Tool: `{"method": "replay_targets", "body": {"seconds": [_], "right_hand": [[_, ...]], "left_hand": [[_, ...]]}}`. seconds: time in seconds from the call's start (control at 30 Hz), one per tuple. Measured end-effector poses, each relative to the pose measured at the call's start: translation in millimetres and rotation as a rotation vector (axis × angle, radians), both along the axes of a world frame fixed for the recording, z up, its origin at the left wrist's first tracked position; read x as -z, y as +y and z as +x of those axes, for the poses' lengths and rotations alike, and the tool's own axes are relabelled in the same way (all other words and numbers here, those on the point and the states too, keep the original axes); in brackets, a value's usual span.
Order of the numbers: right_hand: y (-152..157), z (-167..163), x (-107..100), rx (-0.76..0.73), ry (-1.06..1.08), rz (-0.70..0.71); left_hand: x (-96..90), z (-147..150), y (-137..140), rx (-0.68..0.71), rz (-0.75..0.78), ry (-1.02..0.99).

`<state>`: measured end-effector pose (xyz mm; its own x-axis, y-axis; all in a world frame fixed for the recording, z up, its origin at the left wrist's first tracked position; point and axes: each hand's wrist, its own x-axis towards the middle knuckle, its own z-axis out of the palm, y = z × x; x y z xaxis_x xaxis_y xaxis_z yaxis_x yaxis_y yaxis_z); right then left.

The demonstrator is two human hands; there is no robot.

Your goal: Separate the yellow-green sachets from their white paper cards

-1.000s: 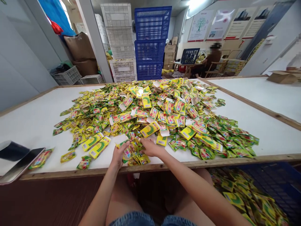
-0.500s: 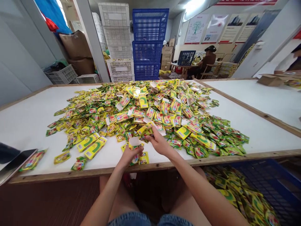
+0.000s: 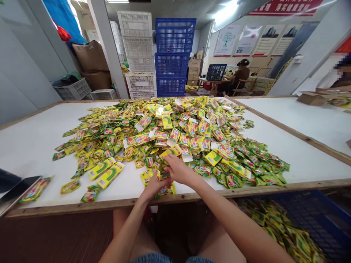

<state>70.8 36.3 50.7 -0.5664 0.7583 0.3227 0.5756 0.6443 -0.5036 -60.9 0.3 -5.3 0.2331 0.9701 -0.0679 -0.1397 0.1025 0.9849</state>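
My left hand point(image 3: 154, 187) is closed around a small yellow-green carton near the table's front edge, mostly hidden by my fingers. My right hand point(image 3: 179, 171) meets it from the right, fingers pinched at the carton's top on a small foil sachet point(image 3: 162, 166) that shows only in part. Just beyond my right fingers lies a yellow carton point(image 3: 171, 151). Loose sachets point(image 3: 147, 176) lie beside and under my left hand. A large heap of sachets and open-flapped cartons point(image 3: 142, 138) spreads over the white table ahead.
Two yellow cartons point(image 3: 110, 175) lie left of my hands. A phone point(image 3: 20, 193) rests at the far left. Wooden strips point(image 3: 183, 197) edge the table. Below right stands a blue crate point(image 3: 323, 215) beside many sachets. Stacked crates point(image 3: 175, 36) and a seated person point(image 3: 241, 76) are behind.
My right hand has moved down and left with the sachet to the carton in my left hand. The carton's raised white flap is now hidden. The view has tilted slightly upward.
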Motion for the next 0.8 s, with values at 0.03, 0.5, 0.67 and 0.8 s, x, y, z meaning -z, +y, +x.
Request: {"method": "replay_targets", "body": {"seconds": [0.03,0.5,0.67,0.8], "right_hand": [[-1,-3,0,0.020,-0.019,0.024],[-28,2,29,0.195,0.226,0.099],[-30,2,49,0.125,0.578,-0.214],[-33,-4,61,0.173,0.697,-0.218]], "left_hand": [[0.6,0,0,0.005,0.008,0.016],[19.0,-9,8,-0.186,0.153,0.145],[14.0,-18,6,-0.128,0.177,0.163],[14.5,-18,-2,-0.184,0.146,0.027]]}}
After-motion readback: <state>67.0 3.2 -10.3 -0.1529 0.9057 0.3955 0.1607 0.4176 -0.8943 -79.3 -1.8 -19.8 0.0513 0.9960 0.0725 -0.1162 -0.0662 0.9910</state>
